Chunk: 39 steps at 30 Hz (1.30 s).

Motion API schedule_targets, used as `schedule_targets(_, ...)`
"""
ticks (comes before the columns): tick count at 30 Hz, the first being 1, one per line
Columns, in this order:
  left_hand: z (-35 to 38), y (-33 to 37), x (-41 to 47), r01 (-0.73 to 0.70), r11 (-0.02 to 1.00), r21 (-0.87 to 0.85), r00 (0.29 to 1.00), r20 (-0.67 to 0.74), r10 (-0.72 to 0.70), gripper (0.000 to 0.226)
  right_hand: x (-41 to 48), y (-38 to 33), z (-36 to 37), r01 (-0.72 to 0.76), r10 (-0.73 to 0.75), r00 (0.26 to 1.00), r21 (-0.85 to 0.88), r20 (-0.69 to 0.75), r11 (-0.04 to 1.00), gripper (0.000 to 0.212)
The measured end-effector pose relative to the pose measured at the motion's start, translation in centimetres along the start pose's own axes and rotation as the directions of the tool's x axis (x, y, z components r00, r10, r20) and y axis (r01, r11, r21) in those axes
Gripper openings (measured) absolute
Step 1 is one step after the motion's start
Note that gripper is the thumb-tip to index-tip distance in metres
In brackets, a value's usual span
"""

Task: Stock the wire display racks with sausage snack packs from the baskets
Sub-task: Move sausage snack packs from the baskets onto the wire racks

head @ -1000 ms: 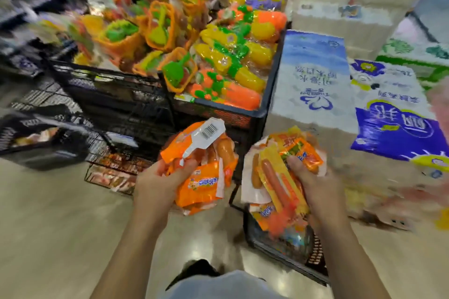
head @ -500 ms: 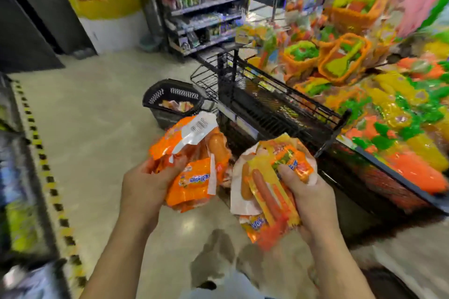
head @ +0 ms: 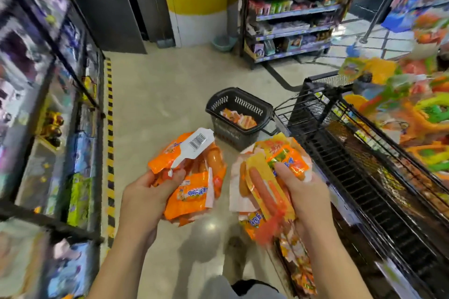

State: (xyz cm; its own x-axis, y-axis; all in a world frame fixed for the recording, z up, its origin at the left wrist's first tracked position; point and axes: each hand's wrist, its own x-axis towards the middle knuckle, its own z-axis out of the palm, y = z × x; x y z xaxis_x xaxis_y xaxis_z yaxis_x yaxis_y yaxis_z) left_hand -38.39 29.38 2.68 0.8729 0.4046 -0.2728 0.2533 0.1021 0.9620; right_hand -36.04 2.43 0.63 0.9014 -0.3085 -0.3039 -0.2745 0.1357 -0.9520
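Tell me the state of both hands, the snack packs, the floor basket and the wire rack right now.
Left hand: grips a bundle of orange sausage packs.
Right hand: grips a bundle of yellow and orange packs.
Black basket: upright on the floor, a few packs inside.
Wire rack: beside the right hand, contents too blurred to tell.

1. The pale floor (head: 170,85) is stretching away beyond both hands.
2. A black basket (head: 233,137) is standing on it just beyond the gap between the left hand (head: 143,199) and the right hand (head: 306,192), carrying sausage snack packs (head: 239,118).
3. A yellow-and-black striped strip (head: 109,128) is running along the floor left of the left hand.
4. A black wire rack (head: 364,177) is standing right of the right hand.
5. A green basin (head: 223,42) is sitting far beyond the hands.
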Motion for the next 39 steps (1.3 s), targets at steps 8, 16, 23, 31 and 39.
schedule_targets(8,2.7,5.0,12.1,-0.017,0.999,-0.029,0.99,-0.138,0.013,0.018,14.3,-5.8,8.7,0.021,-0.02,0.994,-0.011,0.11,1.0,0.04)
schedule_targets(16,5.5,6.9,24.1,0.031,0.997,-0.075,0.986,-0.16,-0.042,0.019,24.8,-6.3,14.9,-0.045,0.053,0.995,-0.101,0.081,0.994,0.071)
schedule_targets(23,8.0,10.4,40.1,0.05,0.999,0.003,0.998,-0.044,-0.05,0.035,34.5,-7.6,22.3,-0.054,0.053,0.999,-0.129,-0.013,0.99,0.052)
schedule_targets(31,11.7,15.1,56.4,0.057,0.996,0.063,0.995,0.084,-0.062,0.022,43.5,-10.7,28.3,-0.103,0.095,0.971,-0.029,-0.22,0.994,0.053)
schedule_targets(39,18.3,15.8,67.5,0.128,0.986,0.109,0.975,0.17,-0.146,0.023,53.8,-11.1,29.4,-0.175,0.161,0.917,-0.005,-0.365,0.985,0.047)
